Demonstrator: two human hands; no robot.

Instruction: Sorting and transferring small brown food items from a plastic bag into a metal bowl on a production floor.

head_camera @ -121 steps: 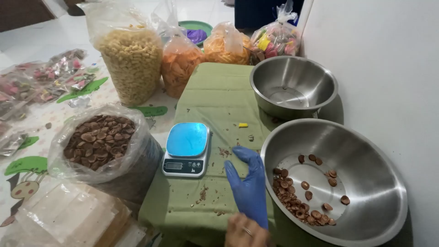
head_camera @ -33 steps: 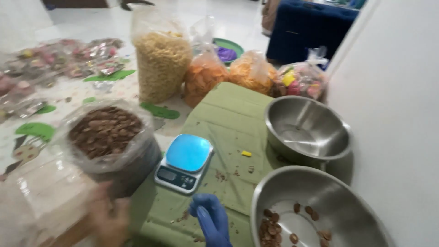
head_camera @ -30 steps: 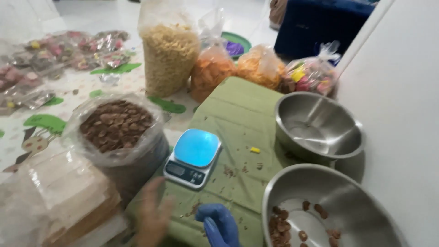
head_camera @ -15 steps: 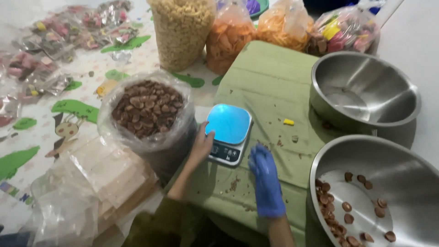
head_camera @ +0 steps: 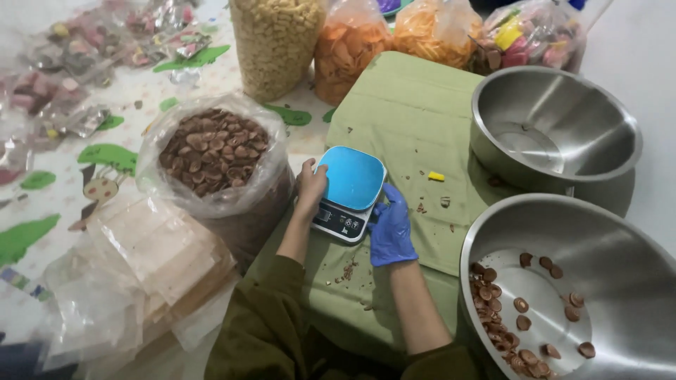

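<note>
Both hands (head_camera: 310, 188) grip scale (head_camera: 349, 184)

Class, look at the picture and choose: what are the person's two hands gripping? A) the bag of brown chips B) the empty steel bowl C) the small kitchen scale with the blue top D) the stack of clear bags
C: the bare left hand and the blue-gloved right hand clasp opposite sides of the kitchen scale on the green cloth.

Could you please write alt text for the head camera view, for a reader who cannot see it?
Both hands grip a small kitchen scale with a blue top on a green cloth: bare left hand at its left edge, blue-gloved right hand at its right. A steel bowl holding some brown snack pieces sits at right, an empty steel bowl behind it, and an open bag of brown snacks at left.
</note>
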